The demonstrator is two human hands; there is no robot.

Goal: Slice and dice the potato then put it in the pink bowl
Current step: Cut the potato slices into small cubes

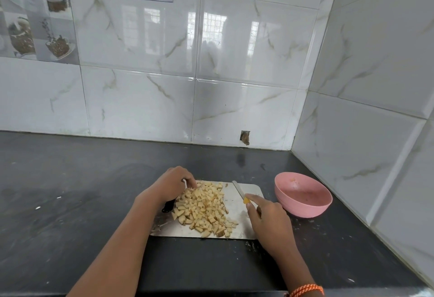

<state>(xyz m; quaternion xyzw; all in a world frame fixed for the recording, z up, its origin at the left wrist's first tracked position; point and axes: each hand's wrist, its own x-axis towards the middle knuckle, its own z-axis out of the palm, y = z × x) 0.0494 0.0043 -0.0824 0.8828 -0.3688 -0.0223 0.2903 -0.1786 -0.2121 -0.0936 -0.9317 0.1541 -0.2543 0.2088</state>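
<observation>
Potato (203,207) is lying fully diced, a loose heap spreading over the left and middle of the board (251,189). Bowl (303,194) is sitting just right of the board, not touching it, holding only a few scraps.

Right hand (270,219) is gripping the yellow handle of the knife (238,188), forefinger along the top, blade angling over the board's bare far-right part. Left hand (172,185) is resting at the board's far-left edge, fingers curling down against the heap; holding anything or not, cannot tell. A black object is poking out from under it.

Judging the dicing done, transfer pending.

Risks:
- Pieces lying at the board's near edge are likely spilling onto the counter (70,191) if swept carelessly.
- Gap between board and bowl is inviting drops.
- Lightweight-looking bowl could be sliding when nudged.
</observation>
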